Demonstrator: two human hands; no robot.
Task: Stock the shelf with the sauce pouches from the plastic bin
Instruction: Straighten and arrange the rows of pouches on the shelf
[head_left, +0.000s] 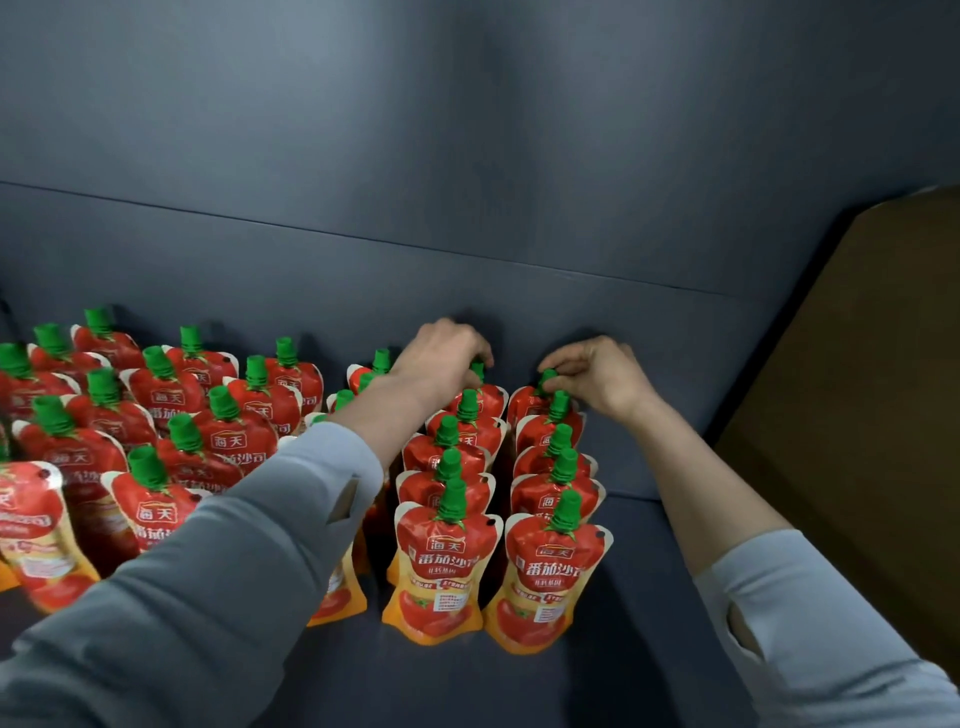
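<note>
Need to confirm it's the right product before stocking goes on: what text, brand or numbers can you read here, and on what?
"海天": red brand badge on the sauce pouches, clearest on the front-left pouch of the two rightmost rows.
"番茄沙司": large white characters just below that badge, also on the front-right pouch.
Smaller line beneath, and the fine print lower down: too blurred to read.
No numbers or shelf signs are legible.

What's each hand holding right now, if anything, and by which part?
Left hand grips the left row's rearmost pouch by its green cap; right hand pinches the right row's rearmost pouch by its green cap.
</note>
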